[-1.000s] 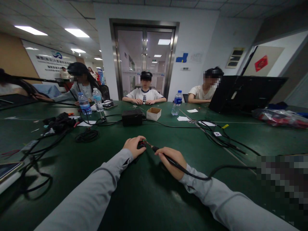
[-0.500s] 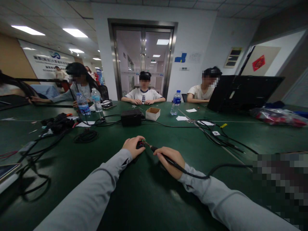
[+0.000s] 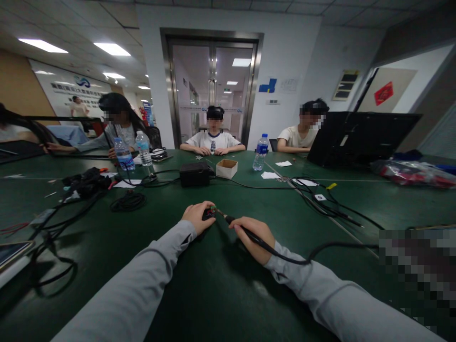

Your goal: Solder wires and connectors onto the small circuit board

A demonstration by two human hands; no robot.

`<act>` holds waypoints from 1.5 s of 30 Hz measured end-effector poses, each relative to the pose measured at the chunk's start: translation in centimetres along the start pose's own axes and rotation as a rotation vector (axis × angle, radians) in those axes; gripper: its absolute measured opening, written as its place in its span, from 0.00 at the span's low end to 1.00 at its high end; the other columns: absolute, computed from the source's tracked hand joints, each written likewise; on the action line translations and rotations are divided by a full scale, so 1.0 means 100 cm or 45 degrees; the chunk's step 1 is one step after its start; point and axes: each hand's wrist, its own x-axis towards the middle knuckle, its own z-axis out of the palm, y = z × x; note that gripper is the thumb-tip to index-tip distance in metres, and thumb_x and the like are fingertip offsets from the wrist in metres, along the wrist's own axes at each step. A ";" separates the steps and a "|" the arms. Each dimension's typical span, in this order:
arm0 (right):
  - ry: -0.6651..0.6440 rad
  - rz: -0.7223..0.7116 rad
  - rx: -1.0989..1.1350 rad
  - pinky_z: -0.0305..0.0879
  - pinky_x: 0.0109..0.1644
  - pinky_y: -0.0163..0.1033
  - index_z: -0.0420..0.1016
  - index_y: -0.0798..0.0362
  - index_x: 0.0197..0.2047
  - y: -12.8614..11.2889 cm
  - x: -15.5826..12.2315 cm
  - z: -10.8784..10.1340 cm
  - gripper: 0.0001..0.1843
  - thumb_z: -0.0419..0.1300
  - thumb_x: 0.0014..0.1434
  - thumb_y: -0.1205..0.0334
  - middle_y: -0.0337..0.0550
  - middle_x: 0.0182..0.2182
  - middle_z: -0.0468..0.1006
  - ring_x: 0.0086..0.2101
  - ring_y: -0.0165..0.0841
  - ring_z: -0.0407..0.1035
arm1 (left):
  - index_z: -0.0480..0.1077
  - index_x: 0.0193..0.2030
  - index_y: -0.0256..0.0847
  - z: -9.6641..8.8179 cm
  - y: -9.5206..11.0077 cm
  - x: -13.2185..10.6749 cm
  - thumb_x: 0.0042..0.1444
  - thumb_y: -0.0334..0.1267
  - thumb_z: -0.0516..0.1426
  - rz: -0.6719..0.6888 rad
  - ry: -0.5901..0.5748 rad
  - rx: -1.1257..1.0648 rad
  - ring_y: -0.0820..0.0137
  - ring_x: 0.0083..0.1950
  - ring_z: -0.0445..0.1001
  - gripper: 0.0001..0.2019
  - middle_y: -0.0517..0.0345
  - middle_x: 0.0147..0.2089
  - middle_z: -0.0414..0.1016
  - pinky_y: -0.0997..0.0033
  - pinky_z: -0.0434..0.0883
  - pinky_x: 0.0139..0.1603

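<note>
My left hand (image 3: 195,216) pins a small black red-wired part (image 3: 209,213); my right hand (image 3: 253,235) clamps a black corded soldering pen (image 3: 230,220), tip at it. Best kept steady, wrists planted.

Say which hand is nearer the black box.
Left. The left hand, holding a small wired part, lies straight before the black box; the right hand, gripping the soldering iron, sits farther right.

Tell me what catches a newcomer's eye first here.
Centre foreground: the left hand holds a small dark part on the green table while the right hand holds a pen-like tool, tip at that part, its black cable trailing right. Behind, a black box and a cardboard box sit mid-table, with people along the far edge.
</note>
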 end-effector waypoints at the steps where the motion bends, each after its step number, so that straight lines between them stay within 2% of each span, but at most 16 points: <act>1: -0.003 0.000 -0.002 0.69 0.44 0.36 0.76 0.50 0.37 0.000 0.000 0.000 0.12 0.52 0.64 0.65 0.40 0.34 0.81 0.36 0.32 0.76 | 0.65 0.54 0.46 0.000 0.000 0.000 0.53 0.42 0.58 -0.001 -0.001 0.000 0.61 0.60 0.69 0.21 0.56 0.56 0.75 0.58 0.65 0.61; 21: -0.009 -0.039 0.005 0.69 0.43 0.35 0.76 0.50 0.36 -0.002 0.000 -0.001 0.12 0.51 0.65 0.64 0.41 0.33 0.81 0.35 0.32 0.76 | 0.65 0.52 0.47 0.004 -0.006 0.002 0.52 0.42 0.58 0.034 0.035 0.002 0.62 0.59 0.71 0.20 0.58 0.54 0.76 0.61 0.66 0.59; 30: -0.042 -0.027 -0.019 0.69 0.44 0.35 0.76 0.50 0.37 0.000 -0.001 -0.001 0.12 0.51 0.66 0.64 0.41 0.34 0.81 0.35 0.32 0.76 | 0.65 0.53 0.47 0.003 -0.005 0.002 0.53 0.42 0.58 0.031 0.016 0.014 0.61 0.59 0.71 0.20 0.57 0.54 0.75 0.60 0.66 0.60; 45: -0.005 -0.016 -0.047 0.68 0.41 0.35 0.76 0.51 0.36 -0.001 0.000 -0.002 0.13 0.51 0.65 0.63 0.41 0.32 0.81 0.33 0.32 0.75 | 0.65 0.52 0.47 0.003 -0.004 0.002 0.52 0.42 0.58 0.026 0.020 0.010 0.61 0.59 0.71 0.19 0.56 0.55 0.75 0.58 0.66 0.60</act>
